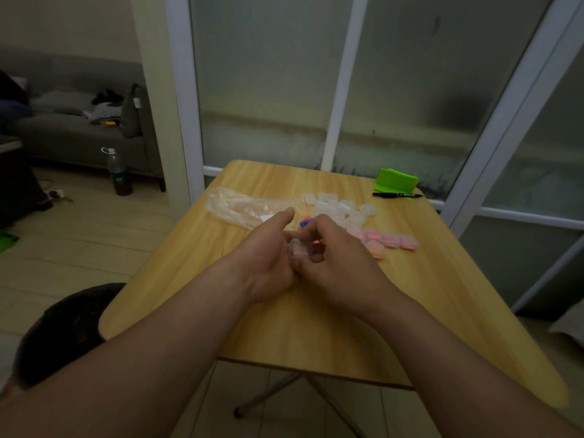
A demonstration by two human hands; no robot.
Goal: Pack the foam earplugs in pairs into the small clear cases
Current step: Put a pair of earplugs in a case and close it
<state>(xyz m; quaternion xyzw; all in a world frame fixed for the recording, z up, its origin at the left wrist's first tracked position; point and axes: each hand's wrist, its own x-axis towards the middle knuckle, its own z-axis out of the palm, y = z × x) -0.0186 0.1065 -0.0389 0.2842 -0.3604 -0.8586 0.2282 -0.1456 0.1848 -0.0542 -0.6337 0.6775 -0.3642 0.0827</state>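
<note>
1. Earplugs (305,221), a few loose ones in blue and orange, lie on the counter (316,327) just beyond the fingertips of both hands, partly hidden by them.
2. One clear case (296,250) sits between the two hands, above the middle of the counter.
3. The left hand (268,257) cradles this case with its fingers curled under it, and its thumb sticks out straight, pointing away from the person.
4. The right hand (335,257) meets it from the other side, fingers bent down onto the case and gripping it. A faint orange spot shows at its fingertips, too blurred to identify.
5. The two hands touch at the base of the palms.
6. Empty cases (343,210) form a loose pile just beyond the right hand.
7. Filled cases (392,241), pink inside, stand in a short row to the right of the right hand, with an orange one nearest its knuckles.
8. A crumpled plastic bag (240,205) lies beyond the left hand, its near edge close to the raised thumb.
9. A black marker (396,195) and a green holder (396,180) rest well beyond the right hand, at the far right corner of the counter.
10. A dark stool (63,327) stands beside the left forearm, and a bottle (118,172) stands on the floor far to the left, before a grey sofa (79,131).
</note>
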